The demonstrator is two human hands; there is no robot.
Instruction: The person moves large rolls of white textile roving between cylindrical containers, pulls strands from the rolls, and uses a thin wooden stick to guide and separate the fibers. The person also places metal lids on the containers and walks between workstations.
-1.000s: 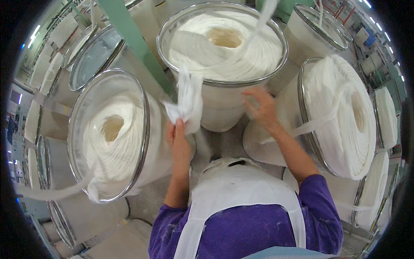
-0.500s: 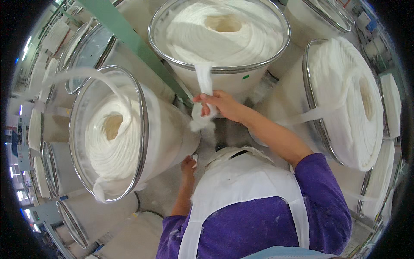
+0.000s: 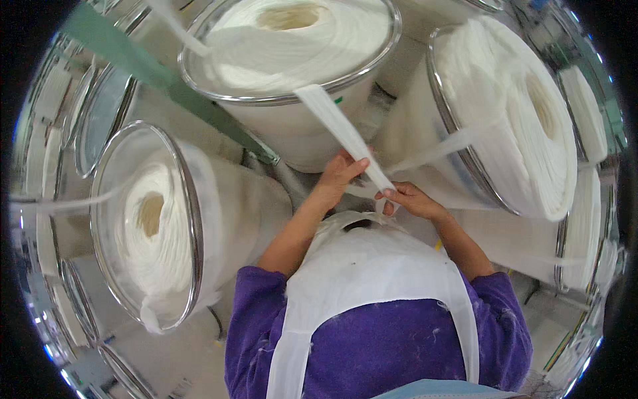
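Note:
A flat band of white sliver (image 3: pixel 344 133) runs over the chrome rim of the far can (image 3: pixel 286 100) and down toward me. My right hand (image 3: pixel 407 199) pinches its lower end between thumb and fingers. Higher up, my left hand (image 3: pixel 344 174) is closed at the band's left edge, thumb on top and fingers partly hidden behind it. White coils of sliver (image 3: pixel 292 50) fill the far can around a hollow centre. A second strand (image 3: pixel 438 153) stretches from the right-hand can to behind my hands, where its end is hidden.
A tilted can (image 3: pixel 193 219) of coiled sliver stands at left, a strand rising out of it to the left. At right leans a fuller can (image 3: pixel 465 153). A green metal beam (image 3: pixel 166 83) slants between the left and far cans. More cans line both sides.
My left hand has come up from low at the left to the band. My right hand has moved right and down, drawing the band into a slant. The view has shifted.

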